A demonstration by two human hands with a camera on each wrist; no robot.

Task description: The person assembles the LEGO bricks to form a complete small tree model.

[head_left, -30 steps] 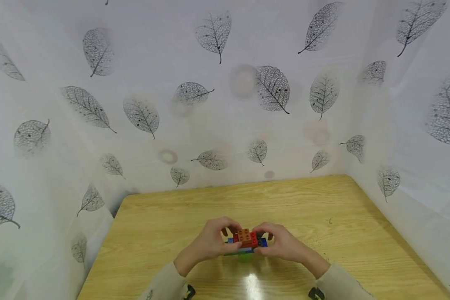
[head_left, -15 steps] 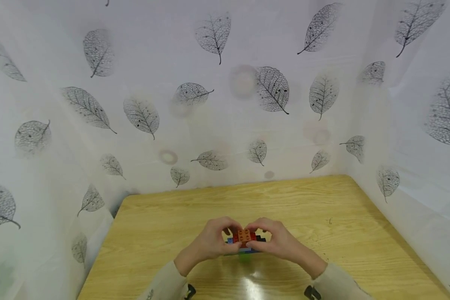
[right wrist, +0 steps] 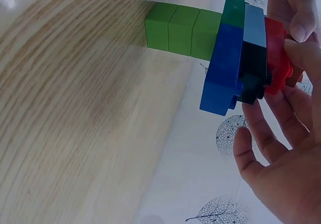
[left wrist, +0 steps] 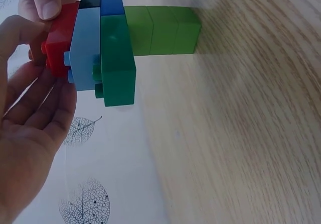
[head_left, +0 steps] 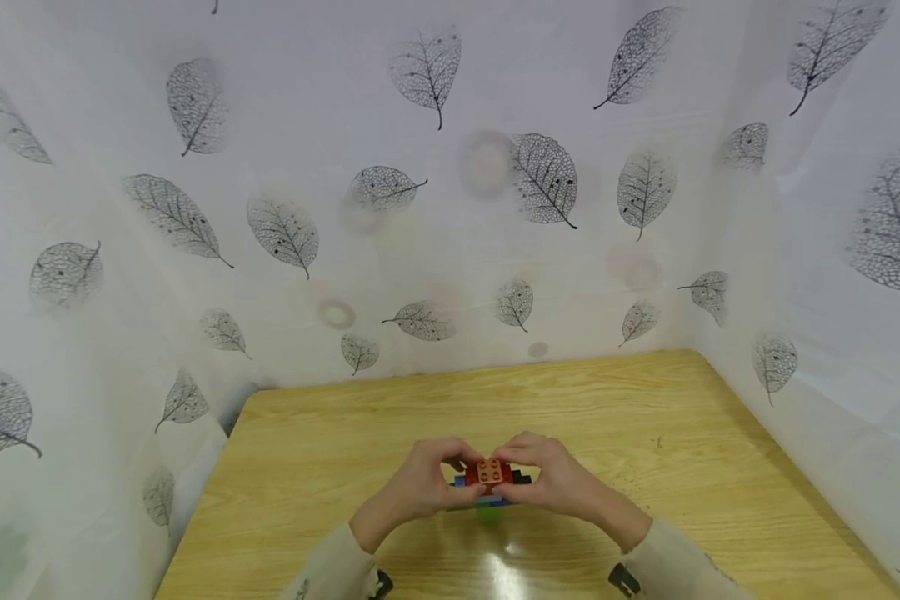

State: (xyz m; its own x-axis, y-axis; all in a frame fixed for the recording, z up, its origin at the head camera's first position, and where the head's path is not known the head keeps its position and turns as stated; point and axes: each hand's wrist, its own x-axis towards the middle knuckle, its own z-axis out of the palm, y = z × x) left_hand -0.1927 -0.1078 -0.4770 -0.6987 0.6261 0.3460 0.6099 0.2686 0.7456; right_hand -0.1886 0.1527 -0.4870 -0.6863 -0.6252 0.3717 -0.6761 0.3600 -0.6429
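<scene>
A stepped stack of toy bricks stands on the table between both hands. Its column is several light green bricks [right wrist: 183,31], topped by a wider row of a dark green brick [left wrist: 119,66] and a blue brick [right wrist: 222,66]. Above these lie a light blue brick [left wrist: 86,50] and a black brick [right wrist: 254,66], then red bricks [left wrist: 64,35]. On top is a small orange brick [head_left: 490,472]. My left hand [head_left: 420,482] pinches it from the left, thumb in front and fingers behind. From the right, my right hand [head_left: 562,483] pinches it likewise, its thumb close to the left thumb.
The wood-grain table [head_left: 570,400] spreads around the stack. A pale curtain [head_left: 450,242] printed with dark leaves closes off the back and both sides. Dark straps [head_left: 624,580] circle the wrists over light sleeves.
My right hand has moved left, from the right part of the bricks to the orange brick. The orange brick sits straighter. My left hand has stayed in nearly the same place.
</scene>
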